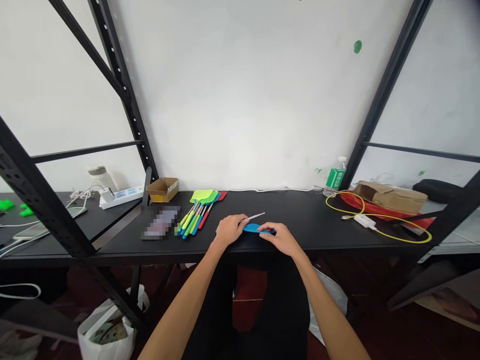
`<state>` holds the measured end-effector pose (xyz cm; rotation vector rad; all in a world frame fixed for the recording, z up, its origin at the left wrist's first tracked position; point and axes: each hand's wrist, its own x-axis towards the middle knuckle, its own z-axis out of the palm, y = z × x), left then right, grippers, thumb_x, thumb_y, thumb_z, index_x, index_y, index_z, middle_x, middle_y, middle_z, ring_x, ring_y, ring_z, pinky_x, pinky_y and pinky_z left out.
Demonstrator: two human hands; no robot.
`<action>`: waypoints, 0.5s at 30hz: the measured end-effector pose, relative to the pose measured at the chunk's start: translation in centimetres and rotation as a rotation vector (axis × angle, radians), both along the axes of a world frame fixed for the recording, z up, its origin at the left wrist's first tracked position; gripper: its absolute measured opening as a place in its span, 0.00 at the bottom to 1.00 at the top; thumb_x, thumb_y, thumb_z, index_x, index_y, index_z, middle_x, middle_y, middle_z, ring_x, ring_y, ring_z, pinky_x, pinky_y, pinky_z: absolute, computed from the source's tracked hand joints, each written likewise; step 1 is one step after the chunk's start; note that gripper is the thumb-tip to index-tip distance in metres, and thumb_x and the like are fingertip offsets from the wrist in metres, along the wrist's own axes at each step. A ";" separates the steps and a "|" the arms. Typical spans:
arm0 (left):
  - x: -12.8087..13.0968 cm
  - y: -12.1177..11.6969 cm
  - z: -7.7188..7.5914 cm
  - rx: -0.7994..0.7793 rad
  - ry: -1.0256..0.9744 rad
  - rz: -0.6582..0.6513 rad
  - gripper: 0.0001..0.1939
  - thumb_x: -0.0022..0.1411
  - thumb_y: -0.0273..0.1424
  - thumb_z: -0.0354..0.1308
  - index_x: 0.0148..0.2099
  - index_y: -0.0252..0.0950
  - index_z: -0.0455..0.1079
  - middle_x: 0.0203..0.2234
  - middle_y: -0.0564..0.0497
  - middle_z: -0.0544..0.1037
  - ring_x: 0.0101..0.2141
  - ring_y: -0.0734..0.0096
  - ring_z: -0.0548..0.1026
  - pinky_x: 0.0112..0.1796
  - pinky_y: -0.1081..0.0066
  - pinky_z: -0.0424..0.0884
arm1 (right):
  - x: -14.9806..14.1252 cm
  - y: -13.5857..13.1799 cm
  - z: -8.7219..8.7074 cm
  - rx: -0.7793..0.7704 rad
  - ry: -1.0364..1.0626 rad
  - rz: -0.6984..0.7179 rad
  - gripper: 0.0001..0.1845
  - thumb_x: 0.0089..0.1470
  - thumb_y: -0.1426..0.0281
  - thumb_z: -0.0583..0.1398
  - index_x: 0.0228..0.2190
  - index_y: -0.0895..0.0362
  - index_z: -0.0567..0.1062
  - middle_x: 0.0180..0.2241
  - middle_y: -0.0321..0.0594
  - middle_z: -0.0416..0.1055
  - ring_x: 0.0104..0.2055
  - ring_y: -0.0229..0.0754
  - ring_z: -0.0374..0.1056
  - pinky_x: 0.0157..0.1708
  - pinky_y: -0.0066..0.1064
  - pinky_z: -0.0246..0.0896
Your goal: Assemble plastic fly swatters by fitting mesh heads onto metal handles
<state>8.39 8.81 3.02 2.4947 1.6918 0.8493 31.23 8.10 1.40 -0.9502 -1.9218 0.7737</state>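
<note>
Near the front edge of the black table, my left hand (229, 229) is closed, with a thin silver rod (257, 216) sticking out past its fingers to the right. A flat blue plastic piece (252, 228) lies between my hands. It looks like part of a fly swatter. My right hand (279, 237) pinches its right end, and a bit of blue also shows at the left hand's outer side. Whether the rod joins the blue piece is hidden by my fingers. To the left, several fly swatters (198, 212) in yellow, green, blue and red lie in a fanned pile.
An open cardboard box (162, 190) and a blurred-out flat object (161, 223) are left of the pile. At the right stand a water bottle (335, 177), a yellow cable (401, 237) and a brown paper package (390, 197). Black metal posts (131, 107) frame the table (318, 222).
</note>
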 end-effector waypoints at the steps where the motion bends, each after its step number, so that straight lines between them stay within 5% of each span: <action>1: 0.0 0.0 0.0 0.003 0.005 0.000 0.18 0.73 0.42 0.44 0.48 0.48 0.75 0.41 0.54 0.82 0.43 0.63 0.78 0.35 0.71 0.65 | 0.3 0.4 -0.2 0.009 0.042 -0.040 0.12 0.56 0.59 0.62 0.36 0.53 0.81 0.35 0.39 0.78 0.38 0.47 0.70 0.40 0.35 0.62; 6: 0.0 0.5 -0.3 -0.003 0.038 0.003 0.19 0.73 0.45 0.43 0.48 0.48 0.75 0.43 0.54 0.82 0.44 0.61 0.78 0.36 0.71 0.66 | 1.2 1.7 -1.2 0.029 0.192 -0.352 0.22 0.59 0.53 0.56 0.27 0.57 0.77 0.24 0.38 0.72 0.28 0.44 0.66 0.30 0.32 0.60; 15: -0.1 0.8 -0.3 0.000 0.058 0.003 0.21 0.73 0.46 0.42 0.50 0.50 0.76 0.45 0.53 0.82 0.46 0.60 0.78 0.38 0.70 0.68 | 0.6 1.6 -1.4 0.063 0.137 -0.208 0.13 0.52 0.60 0.63 0.36 0.55 0.79 0.31 0.38 0.77 0.33 0.46 0.70 0.38 0.35 0.65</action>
